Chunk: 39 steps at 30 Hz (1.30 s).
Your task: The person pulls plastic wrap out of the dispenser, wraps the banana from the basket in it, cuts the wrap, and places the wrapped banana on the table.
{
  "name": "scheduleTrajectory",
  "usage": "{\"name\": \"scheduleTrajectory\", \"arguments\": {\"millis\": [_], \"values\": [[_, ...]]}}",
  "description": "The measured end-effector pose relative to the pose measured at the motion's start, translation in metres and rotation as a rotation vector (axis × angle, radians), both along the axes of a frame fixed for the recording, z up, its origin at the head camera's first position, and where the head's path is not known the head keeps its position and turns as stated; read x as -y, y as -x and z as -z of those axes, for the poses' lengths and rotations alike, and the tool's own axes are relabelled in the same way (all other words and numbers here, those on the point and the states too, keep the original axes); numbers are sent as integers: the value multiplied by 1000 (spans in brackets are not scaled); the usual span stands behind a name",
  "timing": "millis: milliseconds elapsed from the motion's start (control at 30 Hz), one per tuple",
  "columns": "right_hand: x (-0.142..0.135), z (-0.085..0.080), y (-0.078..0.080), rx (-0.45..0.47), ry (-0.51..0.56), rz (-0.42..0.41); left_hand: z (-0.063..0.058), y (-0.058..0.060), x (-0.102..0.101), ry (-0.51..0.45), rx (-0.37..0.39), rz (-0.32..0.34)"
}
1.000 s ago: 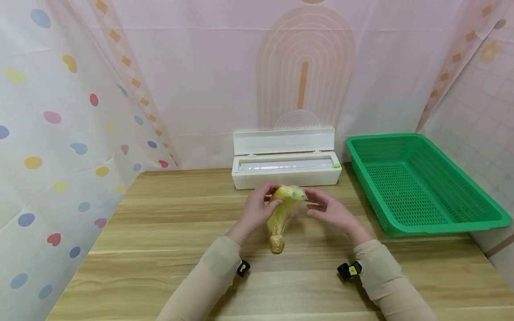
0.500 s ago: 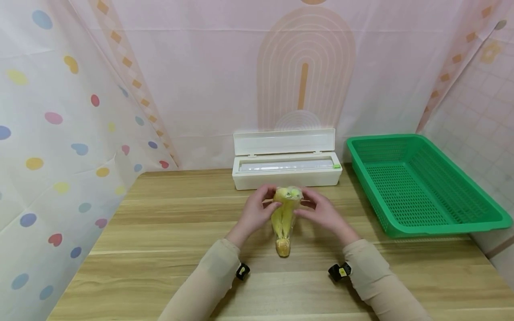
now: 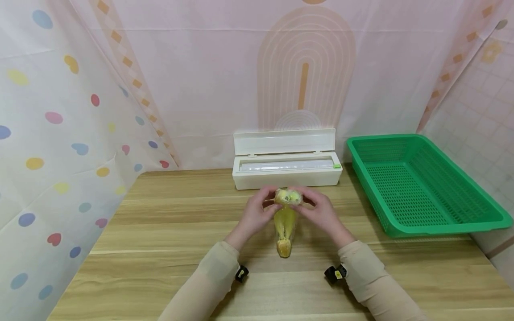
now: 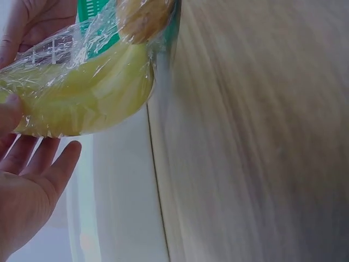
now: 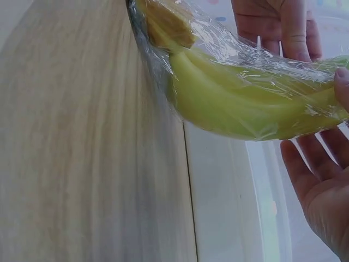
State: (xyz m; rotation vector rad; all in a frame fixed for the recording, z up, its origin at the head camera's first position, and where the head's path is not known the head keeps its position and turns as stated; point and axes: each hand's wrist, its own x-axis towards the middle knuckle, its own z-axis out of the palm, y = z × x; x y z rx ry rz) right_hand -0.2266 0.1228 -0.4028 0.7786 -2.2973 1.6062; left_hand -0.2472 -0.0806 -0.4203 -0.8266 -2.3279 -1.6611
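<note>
A bunch of bananas (image 3: pixel 285 220) in clear plastic wrap is held between both hands, its brown stem end toward me and its tips facing away. On the left side, my left hand (image 3: pixel 256 211) pinches the far end between thumb and fingers. My right hand (image 3: pixel 319 211) grips the same end from the other side. Shiny, wrinkled film covers the bananas (image 4: pixel 92 98) in the left wrist view. In the right wrist view the film (image 5: pixel 229 49) stretches from the stem along the inner curve, with the left hand's fingers behind it.
Behind the hands stands a white cling film box (image 3: pixel 286 179), its lid raised and a roll (image 3: pixel 285 166) inside. A green perforated basket (image 3: pixel 395 229) sits at the right on the wooden table (image 3: pixel 168 249). Patterned cloth (image 3: pixel 201 80) hangs at the back and sides.
My right hand has moved left and now grips the bananas' far end, where before it was touching the loose side. The bunch has swung round, so its stem points straight toward me.
</note>
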Motion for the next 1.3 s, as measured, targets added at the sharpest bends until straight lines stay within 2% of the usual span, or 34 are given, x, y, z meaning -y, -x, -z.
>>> {"name": "scheduleTrajectory", "arguments": {"millis": [100, 200, 333, 533, 667, 800, 1000, 1300], "values": [[4, -13, -10, -30, -7, 2, -5, -4, 3, 40, -20, -8], [4, -15, -11, -68, -7, 5, -12, -8, 6, 81, -82, -6], [5, -15, -12, -92, -11, 9, -21, -10, 9, 102, -249, 18], [5, -14, -11, -152, -23, 19, -32, -12, 8, 158, -569, 63], [3, 3, 0, -241, -31, 24, -39, -14, 6, 183, -743, 63], [0, 19, 12, -325, -33, 29, -43, -17, 4, 180, -864, 53], [0, 22, 14, -402, -47, 35, -48, -24, 3, 183, -961, 25], [1, 20, 12, -464, -104, 80, -51, -29, 1, 211, -990, -40]]}}
